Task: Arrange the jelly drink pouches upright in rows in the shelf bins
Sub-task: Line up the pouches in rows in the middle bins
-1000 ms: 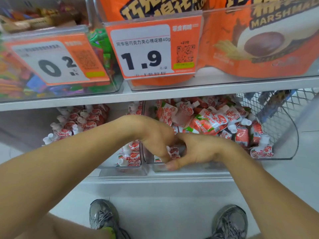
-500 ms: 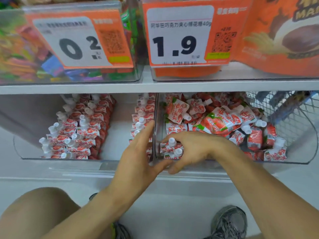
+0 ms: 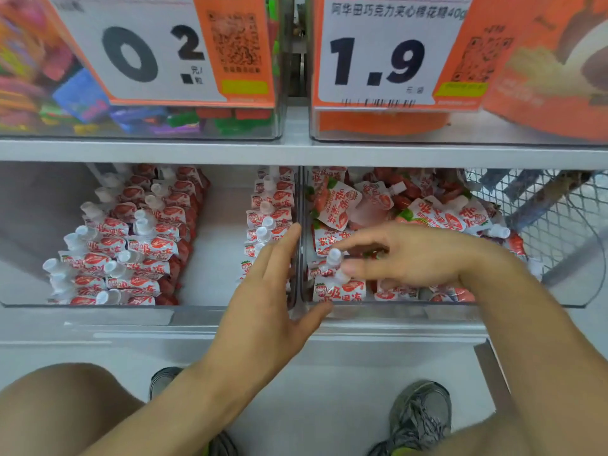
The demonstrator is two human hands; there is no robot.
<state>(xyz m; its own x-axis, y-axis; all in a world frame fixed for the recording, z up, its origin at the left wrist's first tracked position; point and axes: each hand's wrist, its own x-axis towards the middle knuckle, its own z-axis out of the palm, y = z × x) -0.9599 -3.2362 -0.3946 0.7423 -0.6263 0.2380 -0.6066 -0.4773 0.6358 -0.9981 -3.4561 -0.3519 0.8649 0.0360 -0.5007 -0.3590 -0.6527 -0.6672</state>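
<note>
Standing in neat rows, pouches (image 3: 131, 245) fill the left bin (image 3: 39, 225). Left hand (image 3: 263, 311) rests flat, fingers straight, at the divider. Right hand (image 3: 404, 255) fingers a front pouch (image 3: 339, 287) in the right bin (image 3: 559, 291), where most remain jumbled.

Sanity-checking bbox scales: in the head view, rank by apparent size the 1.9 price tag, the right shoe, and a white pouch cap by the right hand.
1. 1.9 price tag, largest, though cropped at the top.
2. Right shoe, clearly smaller; partly hidden by the leg.
3. White pouch cap near the right hand, by far the smallest.
</note>
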